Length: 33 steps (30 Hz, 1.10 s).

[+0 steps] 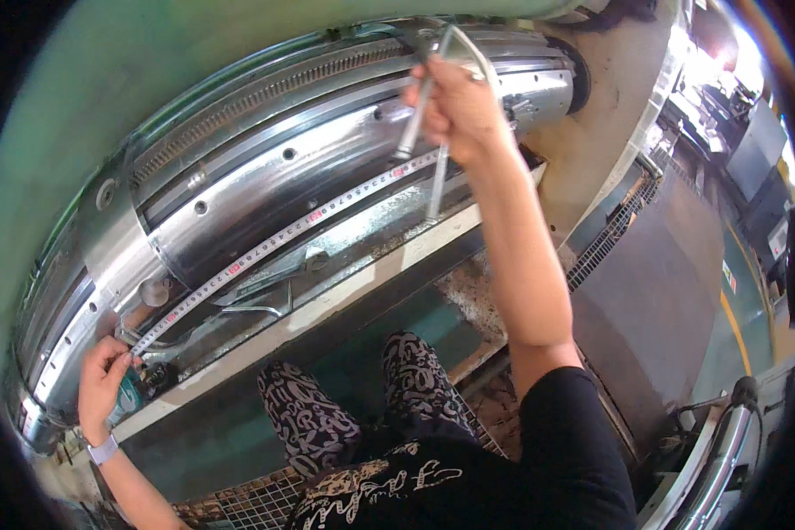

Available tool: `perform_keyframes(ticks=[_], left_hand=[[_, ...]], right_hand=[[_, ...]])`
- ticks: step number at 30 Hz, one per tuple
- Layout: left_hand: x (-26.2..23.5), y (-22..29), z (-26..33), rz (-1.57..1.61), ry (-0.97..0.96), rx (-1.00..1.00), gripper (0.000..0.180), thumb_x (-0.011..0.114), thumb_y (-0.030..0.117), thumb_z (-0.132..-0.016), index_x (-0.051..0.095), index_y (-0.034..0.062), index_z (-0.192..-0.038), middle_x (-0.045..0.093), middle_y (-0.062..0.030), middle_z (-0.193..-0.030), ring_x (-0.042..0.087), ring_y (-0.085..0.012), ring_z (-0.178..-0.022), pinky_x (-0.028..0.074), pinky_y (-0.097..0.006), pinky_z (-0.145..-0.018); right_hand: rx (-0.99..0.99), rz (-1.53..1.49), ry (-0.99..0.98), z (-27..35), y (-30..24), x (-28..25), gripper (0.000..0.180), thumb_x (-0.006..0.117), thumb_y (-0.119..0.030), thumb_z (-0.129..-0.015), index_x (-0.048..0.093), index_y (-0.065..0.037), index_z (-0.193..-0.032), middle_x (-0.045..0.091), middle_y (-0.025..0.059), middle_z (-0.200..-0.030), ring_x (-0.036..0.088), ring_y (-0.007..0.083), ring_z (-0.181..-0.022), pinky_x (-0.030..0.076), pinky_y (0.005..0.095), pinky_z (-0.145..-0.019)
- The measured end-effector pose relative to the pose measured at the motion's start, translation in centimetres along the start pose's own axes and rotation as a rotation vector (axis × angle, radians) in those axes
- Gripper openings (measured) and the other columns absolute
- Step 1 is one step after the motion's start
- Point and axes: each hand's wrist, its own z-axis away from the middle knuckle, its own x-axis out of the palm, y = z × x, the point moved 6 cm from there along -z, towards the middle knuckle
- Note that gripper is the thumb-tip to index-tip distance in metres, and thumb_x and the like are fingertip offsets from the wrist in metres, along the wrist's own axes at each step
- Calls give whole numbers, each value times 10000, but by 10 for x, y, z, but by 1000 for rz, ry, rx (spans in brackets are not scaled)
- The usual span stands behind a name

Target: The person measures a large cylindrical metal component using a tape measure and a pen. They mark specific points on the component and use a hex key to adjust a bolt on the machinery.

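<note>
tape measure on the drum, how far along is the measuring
Done: the tape measure is already stretched along the shiny metal cylinder. In hand: the left hand pins the tape's case end at the lower left, and the right hand holds the far end up together with a couple of metal rods. Left: nothing shows a reading noted yet, and the tape is still out.

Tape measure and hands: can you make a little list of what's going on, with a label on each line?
left hand: pinches the tape's case end, low beside the machine
right hand: raised, grips metal rods and the tape's far end
tape measure: stretched along the shiny cylinder
cylinder: large, polished steel, with small holes and a toothed band
ledge: pale, running below the cylinder
wrench: lying in the trough under the tape
</note>
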Motion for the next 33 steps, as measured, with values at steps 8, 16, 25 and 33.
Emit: perform_keyframes(ticks=[8,16,25,33], left_hand=[[3,4,0,37,-3,-55,79,526,3,-830,495,-41,-773,503,-56,-720,584,-138,-716,431,-240,-656],[-1,-1,-2,16,-55,-52,90,528,25,-837,501,-33,-774,528,-57,-728,563,-122,-694,425,-238,-644],[0,4,2,-8,-7,5,93,534,15,-827,486,-38,-768,513,-61,-710,588,-134,-704,427,-235,-624],[2,8,-1,-15,-7,75,82,557,15,-802,505,-38,-767,543,-76,-709,584,-145,-680,426,-237,-607]], right_hand=[[149,676,-17,12,-41,-47,333,412,-329,-941,523,-29,-850,485,8,-517,266,53,-270,194,203,-254],[199,1030,-53,11,-58,-21,355,394,-320,-935,531,7,-927,466,12,-512,276,68,-287,214,233,-271],[100,1061,10,12,-55,-21,373,415,-276,-926,433,-150,-1276,526,54,-553,320,73,-290,245,241,-287],[-86,1461,113,9,-63,-9,490,406,-270,-924,284,-165,-1387,518,59,-501,378,111,-338,339,274,-349]])
